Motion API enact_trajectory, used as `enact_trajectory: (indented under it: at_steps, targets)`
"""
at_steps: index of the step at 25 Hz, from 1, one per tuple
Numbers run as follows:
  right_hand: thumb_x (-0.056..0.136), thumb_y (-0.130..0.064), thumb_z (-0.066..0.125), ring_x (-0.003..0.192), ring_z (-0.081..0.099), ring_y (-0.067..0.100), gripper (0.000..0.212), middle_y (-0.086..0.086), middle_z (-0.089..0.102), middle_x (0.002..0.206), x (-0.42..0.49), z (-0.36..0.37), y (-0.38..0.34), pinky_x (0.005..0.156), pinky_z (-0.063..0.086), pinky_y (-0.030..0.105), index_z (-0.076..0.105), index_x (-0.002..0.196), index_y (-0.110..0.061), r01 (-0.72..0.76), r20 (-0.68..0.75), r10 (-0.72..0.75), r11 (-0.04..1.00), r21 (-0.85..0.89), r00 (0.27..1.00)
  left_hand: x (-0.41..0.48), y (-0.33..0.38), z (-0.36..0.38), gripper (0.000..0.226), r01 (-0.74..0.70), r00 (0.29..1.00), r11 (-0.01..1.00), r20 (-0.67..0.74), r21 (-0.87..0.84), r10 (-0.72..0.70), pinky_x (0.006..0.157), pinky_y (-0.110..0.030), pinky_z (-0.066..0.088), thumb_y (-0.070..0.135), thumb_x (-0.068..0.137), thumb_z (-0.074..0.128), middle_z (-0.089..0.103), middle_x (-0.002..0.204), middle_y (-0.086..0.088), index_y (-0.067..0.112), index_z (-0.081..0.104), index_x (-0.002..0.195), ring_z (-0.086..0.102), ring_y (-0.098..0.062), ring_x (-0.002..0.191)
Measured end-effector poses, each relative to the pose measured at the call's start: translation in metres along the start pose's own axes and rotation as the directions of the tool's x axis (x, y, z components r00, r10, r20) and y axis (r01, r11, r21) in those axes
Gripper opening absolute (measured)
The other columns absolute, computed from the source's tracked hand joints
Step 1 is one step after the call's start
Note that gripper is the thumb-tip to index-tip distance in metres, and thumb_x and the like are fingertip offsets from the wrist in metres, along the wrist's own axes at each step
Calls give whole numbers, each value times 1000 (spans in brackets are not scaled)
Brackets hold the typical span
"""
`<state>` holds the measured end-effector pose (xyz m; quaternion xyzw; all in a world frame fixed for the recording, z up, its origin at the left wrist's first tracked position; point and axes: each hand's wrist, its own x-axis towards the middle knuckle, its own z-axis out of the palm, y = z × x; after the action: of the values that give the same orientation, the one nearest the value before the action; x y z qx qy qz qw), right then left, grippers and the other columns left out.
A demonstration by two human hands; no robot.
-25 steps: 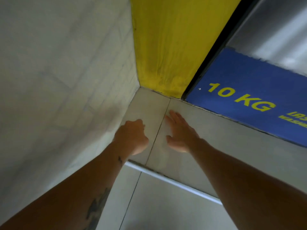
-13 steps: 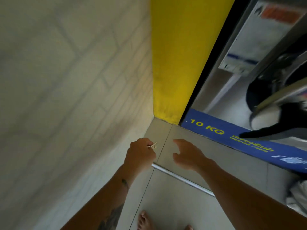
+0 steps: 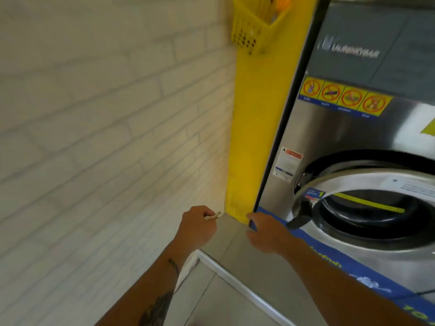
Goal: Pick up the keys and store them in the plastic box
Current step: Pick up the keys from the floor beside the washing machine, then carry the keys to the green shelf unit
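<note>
My left hand (image 3: 197,228) is closed in a fist around the keys (image 3: 213,216), whose pale metal tips stick out past my fingers, low beside the white brick wall. My right hand (image 3: 266,232) hovers just to the right with its fingers loosely spread and nothing in it, over the raised tile step. High above, at the top of the view, a yellow perforated plastic box (image 3: 253,31) hangs on the yellow pillar (image 3: 256,128), with something orange inside it.
A steel washing machine (image 3: 367,128) stands on the right, its round door (image 3: 367,208) swung open toward me. A blue strip runs along its base. A white brick wall (image 3: 94,137) closes the left side. The tiled step's metal edge (image 3: 237,283) crosses below my hands.
The view has tilted up from the floor, revealing the box and the machine. My left hand closed on the keys at the step and has lifted with them; my right hand rose alongside.
</note>
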<state>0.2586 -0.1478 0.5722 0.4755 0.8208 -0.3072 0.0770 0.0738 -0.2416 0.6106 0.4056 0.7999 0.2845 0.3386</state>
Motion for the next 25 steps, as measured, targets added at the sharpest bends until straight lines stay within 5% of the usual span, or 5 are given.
enact_trajectory:
  at_steps: [3,8,12,18,25]
  targets:
    - [97,-34,51,143,33,25,62,5,30,160,-42,-24,-7,114,31,40,28,154,-19,105,-20,-105,994,-9,994,-61,15,-13,17,-21,995,999,-100,-38,17,46,-19,44,12,90,55,63,81,0,22,68,88,57,-14,59]
    - [94,-35,51,143,34,22,60,1,34,158,-118,-38,-36,114,31,37,35,151,-21,278,-46,-284,954,-111,958,-174,18,-20,19,22,973,988,-223,-151,-56,56,-28,51,13,88,56,70,88,-7,25,68,80,72,-30,82]
    - [92,-38,51,143,34,21,63,0,34,158,-169,-16,-83,114,31,35,34,151,-23,409,44,-408,893,-187,912,-271,-6,-27,18,71,922,962,-351,-265,-164,54,-25,52,16,88,56,73,82,-9,25,69,79,66,-20,66]
    - [93,-39,50,143,35,20,62,-3,34,158,-265,61,-203,115,31,37,34,151,-25,674,249,-628,703,-225,738,-427,-86,-62,21,162,751,886,-528,-435,-397,66,-36,58,13,84,52,73,87,-9,25,69,81,71,-31,80]
    - [92,-39,50,141,38,20,62,-3,39,156,-427,189,-323,112,35,38,35,150,-25,873,399,-779,463,-152,483,-655,-188,-87,17,162,469,808,-677,-566,-568,57,-21,52,11,87,55,72,83,-6,16,71,91,66,-15,67]
